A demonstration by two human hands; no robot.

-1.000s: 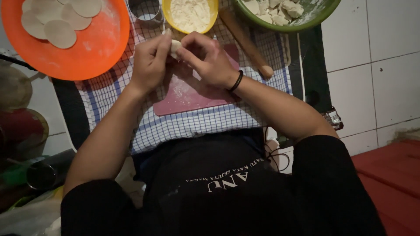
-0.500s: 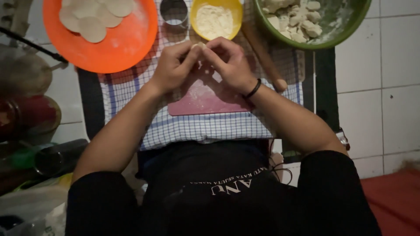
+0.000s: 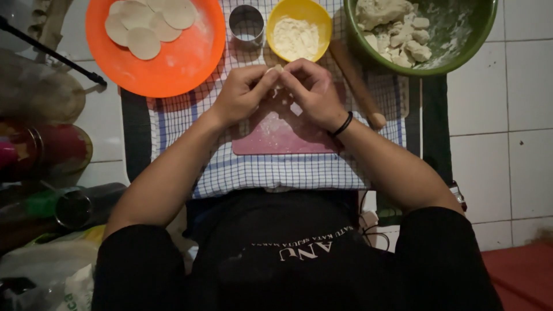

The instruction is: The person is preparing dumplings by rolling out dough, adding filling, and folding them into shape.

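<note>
small pale piece of folded dough (image 3: pixel 277 71) sits pinched between both hands, held above the far edge of the pink rectangular cutting board (image 3: pixel 282 133), near picture centre toward 12 o'clock. progress, as a judgement: this piece is mid-shaping, edges apparently being pressed shut; not yet set down.

done so far: several flat round dough discs (image 3: pixel 147 23) lie cut out on the orange round plastic plate (image 3: pixel 190 63) at 10 o'clock. left to do: those discs wait unfolded, and rough dough lumps (image 3: pixel 394 26) remain in the green round bowl (image 3: pixel 461 52) at 1 o'clock.

left hand (image 3: pixel 242 95): fingers curled closed, tips gripping the dough's left side. right hand (image 3: pixel 314 92): likewise closed on its right side, black band at wrist.

nearby: yellow bowl of pale filling (image 3: pixel 295 35), metal ring cutter (image 3: pixel 246 24), wooden rolling pin (image 3: pixel 358 86), all on the blue-checked cloth (image 3: pixel 271 173) over the worktop.
</note>
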